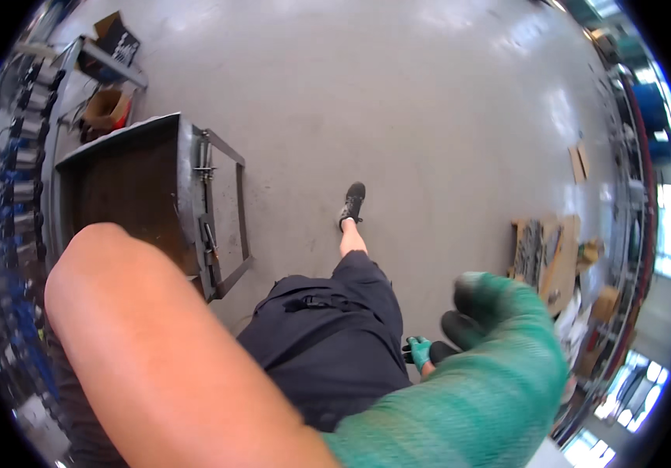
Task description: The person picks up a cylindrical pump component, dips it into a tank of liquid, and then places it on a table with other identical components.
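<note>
My left forearm rises bare and large at the left, crossing close beneath the view toward the right. My left hand (472, 366), in a green knitted glove with dark fingertips, is raised at the lower right. Its fingers bend loosely, with gaps between them, and hold nothing visible. Lower down, partly covered by that glove, my right hand (418, 351) hangs beside my dark shorts (328, 327) in a similar green and black glove. Its small visible fingers look spread, with nothing seen in them. Neither hand touches any object I can make out.
A grey metal cart (136, 175) with a deep brown tray stands at the left, beside racks of blue and grey parts (27, 148). Cardboard boxes (107, 109) sit beyond it. A wooden pallet (558, 261) lies at the right. My black shoe (353, 201) is on the grey floor ahead.
</note>
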Tool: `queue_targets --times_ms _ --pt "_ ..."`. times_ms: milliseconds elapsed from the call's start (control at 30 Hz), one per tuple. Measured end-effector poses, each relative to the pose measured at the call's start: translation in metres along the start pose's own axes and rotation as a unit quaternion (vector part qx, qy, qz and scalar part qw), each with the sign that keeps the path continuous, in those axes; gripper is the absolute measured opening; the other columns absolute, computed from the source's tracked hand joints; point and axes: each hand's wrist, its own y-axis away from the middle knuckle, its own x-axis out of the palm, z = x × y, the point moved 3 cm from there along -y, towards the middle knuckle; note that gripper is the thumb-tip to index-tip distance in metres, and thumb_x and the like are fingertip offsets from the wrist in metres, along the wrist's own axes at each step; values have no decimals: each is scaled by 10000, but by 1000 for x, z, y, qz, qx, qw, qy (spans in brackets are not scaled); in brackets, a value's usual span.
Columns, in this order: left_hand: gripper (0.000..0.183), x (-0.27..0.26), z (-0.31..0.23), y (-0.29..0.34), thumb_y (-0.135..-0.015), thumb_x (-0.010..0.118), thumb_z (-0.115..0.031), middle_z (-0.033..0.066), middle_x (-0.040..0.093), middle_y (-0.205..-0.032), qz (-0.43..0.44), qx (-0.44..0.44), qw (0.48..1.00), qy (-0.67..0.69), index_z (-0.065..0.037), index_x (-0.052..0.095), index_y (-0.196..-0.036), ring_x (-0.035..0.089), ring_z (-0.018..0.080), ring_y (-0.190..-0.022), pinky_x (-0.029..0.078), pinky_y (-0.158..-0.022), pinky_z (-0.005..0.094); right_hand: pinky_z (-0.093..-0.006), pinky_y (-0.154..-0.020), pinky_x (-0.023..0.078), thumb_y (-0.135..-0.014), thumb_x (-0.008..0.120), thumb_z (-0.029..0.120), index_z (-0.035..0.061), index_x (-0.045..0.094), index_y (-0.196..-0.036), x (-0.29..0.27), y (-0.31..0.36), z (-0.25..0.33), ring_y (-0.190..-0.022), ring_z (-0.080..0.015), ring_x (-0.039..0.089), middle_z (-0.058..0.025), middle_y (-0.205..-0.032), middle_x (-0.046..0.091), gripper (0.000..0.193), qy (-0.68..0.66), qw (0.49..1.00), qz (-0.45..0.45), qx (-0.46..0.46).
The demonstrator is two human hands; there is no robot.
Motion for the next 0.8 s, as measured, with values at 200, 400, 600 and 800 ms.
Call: queue_targets --times_ms 200,400,600,800 --pt "105 -53 167 18 -720 708 -173 106 726 -782 -29 -67 997 34 -123 773 -785 717 292 -787 534 -675 411 -502 -654 576 -971 560 259 57 617 -1199 -144 -120 233 -780 -357 699 -206 -1026 696 310 107 992 -48 52" --pt "106 -110 297 85 -715 707 -167 108 727 -785 -39 -194 979 47 -122 773 -785 717 292 -789 536 -673 411 -429 -610 548 -967 558 271 57 636 -1057 -63 -165 706 -688 -268 660 -144 -874 691 245 278 932 -54 -226" --pt "108 -122 439 195 -711 707 -161 110 727 -787 -59 -271 959 53 -121 773 -786 717 292 -790 538 -671 411 -375 -576 526 -965 555 280 57 651 -944 75 -79 1037 -618 -201 630 -97 -757 687 244 308 865 -70 -389" --pt "110 -143 581 325 -706 706 -155 112 728 -790 -61 -304 950 39 -120 773 -786 718 293 -792 540 -669 411 -410 -591 538 -974 544 278 62 640 -979 136 -136 1125 -660 -241 646 -124 -815 689 236 313 895 -20 -316"
